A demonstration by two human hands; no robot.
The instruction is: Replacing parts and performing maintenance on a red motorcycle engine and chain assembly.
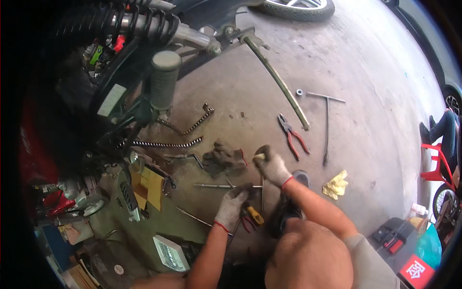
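Both my hands wear pale knitted gloves with red cuffs and blackened fingers. My right hand (273,167) is closed above the floor, with a small pale yellow bit showing at its fingers; what it is I cannot make out. Lower and to the left, my left hand (233,206) has its dark fingers bent together, and anything inside them is hidden. Just beside it lie a yellow-handled tool (255,215) and red-handled pliers (247,223). Past the left fingers is a long metal rod (211,186). A dirty dark glove (224,160) rests left of my right hand.
A motorcycle with a footrest (165,82) and side stand (279,82) fills the upper left. Chain pieces (168,143), larger red-handled pliers (292,137), a T-handle wrench (327,125), a socket (299,92) and a yellow cloth (335,185) lie around. A toolbox (392,241) stands lower right.
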